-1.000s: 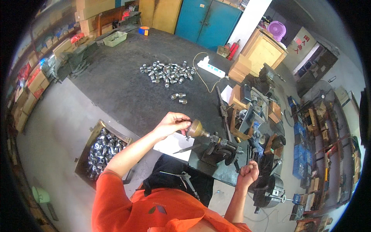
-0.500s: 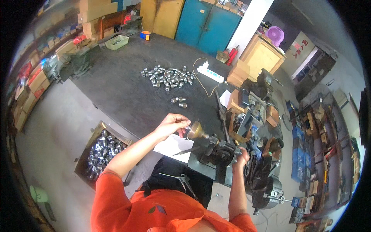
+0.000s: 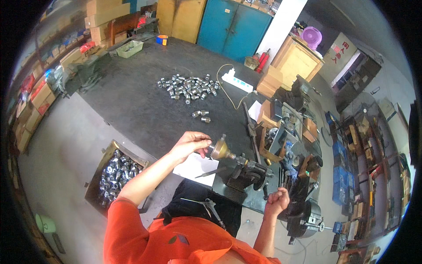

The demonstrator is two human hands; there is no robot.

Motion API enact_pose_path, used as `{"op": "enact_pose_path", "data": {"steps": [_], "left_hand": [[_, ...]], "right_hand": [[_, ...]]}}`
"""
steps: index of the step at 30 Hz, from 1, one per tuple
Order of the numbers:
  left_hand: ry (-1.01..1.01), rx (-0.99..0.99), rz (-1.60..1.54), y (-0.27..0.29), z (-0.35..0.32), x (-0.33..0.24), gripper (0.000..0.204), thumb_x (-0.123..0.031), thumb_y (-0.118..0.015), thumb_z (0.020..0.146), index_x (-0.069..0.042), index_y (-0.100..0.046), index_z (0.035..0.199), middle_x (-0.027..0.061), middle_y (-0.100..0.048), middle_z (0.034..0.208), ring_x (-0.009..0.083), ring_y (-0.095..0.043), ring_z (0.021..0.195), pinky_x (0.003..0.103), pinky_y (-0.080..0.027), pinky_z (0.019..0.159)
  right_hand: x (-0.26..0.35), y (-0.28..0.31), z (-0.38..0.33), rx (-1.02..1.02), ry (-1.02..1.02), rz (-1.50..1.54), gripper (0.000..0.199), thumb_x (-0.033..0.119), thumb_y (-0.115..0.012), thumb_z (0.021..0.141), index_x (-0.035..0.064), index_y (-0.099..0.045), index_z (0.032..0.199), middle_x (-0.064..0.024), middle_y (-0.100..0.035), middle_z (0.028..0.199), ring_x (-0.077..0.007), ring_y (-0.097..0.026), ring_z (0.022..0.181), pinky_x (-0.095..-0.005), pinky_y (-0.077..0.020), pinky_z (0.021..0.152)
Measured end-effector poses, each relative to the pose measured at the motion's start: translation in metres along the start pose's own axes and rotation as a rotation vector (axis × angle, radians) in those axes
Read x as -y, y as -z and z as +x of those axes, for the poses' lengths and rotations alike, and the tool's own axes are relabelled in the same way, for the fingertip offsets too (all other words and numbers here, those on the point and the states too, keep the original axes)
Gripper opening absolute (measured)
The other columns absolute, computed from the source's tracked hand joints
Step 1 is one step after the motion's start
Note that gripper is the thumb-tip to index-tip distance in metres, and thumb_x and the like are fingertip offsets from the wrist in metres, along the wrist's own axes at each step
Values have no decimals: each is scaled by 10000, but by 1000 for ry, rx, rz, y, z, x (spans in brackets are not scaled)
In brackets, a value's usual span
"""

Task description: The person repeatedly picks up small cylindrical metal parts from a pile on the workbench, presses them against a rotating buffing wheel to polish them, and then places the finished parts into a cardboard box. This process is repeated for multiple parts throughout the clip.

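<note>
My left hand (image 3: 192,145) is closed, its thumb and fingers pinching a small shiny metal fitting, mostly hidden, at the mouth of a brass-coloured cup-shaped head (image 3: 221,149). That head sits on the shaft of a dark bench-mounted hand-cranked device (image 3: 246,174). My right hand (image 3: 278,201) is curled in a fist at the lower end of the device's crank handle (image 3: 265,190); the fingers hide the grip. Beneath the left hand lies a white sheet of paper (image 3: 184,170) with a dark, thin pointed tool (image 3: 210,172) on it.
A pile of metal fittings (image 3: 189,88) and several loose ones (image 3: 201,114) lie on the dark bench (image 3: 132,101). A box (image 3: 143,160) of fittings stands at lower left. Right of the device are a metal bar (image 3: 251,132), a power strip (image 3: 237,81), parts trays (image 3: 274,147) and a chuck (image 3: 305,218).
My right hand has swung down and towards me from beside the device, and the crank handle now shows pointing down. The left hand stays at the brass-coloured head.
</note>
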State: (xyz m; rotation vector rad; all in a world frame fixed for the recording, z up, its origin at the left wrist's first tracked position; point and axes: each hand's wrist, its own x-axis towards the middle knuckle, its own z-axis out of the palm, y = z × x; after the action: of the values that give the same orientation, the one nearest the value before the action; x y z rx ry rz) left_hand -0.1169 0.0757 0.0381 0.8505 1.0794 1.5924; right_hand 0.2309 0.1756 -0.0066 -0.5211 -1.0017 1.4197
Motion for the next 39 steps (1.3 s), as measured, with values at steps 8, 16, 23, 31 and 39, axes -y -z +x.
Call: {"op": "enact_pose_path", "data": {"steps": [8,16,23,31,39], "left_hand": [[11,-46,70,13,-4,5,265,-164,-601,775,59,-560,911,76,-564,674,124,-553,563,232,-479,499],[197,-373,619,110,-139,-6,192,-136,-587,740,52,-593,775,46,-546,554,98,-518,455,228,-409,430],[427,-432,1730,155,-217,0,241,-265,-593,638,-51,-613,748,165,-594,697,319,-580,682,410,-463,627],[-107,-447,1515,120,-36,0,226,-201,-585,681,-36,-581,836,160,-576,820,318,-564,792,406,-454,683],[-88,-340,1780,92,131,46,257,-178,-579,700,-60,-482,906,137,-566,832,296,-590,752,401,-461,667]], "right_hand": [[-75,28,79,-341,-191,-347,190,185,-481,768,10,-554,763,32,-361,499,-71,-315,424,-212,-219,378],[-1,-43,78,-47,147,-59,167,114,-419,795,-23,-515,805,39,-301,492,-49,-268,398,-197,-208,366],[4,-1,9,33,86,10,311,281,-523,797,-29,-490,799,54,-255,472,-30,-215,382,-187,-149,337],[-60,15,25,-339,-214,-107,133,74,-396,751,0,-493,804,52,-291,517,-40,-249,402,-189,-191,349],[-65,7,60,-354,-128,-307,189,176,-470,754,45,-605,772,28,-408,566,-77,-371,522,-216,-300,498]]}}
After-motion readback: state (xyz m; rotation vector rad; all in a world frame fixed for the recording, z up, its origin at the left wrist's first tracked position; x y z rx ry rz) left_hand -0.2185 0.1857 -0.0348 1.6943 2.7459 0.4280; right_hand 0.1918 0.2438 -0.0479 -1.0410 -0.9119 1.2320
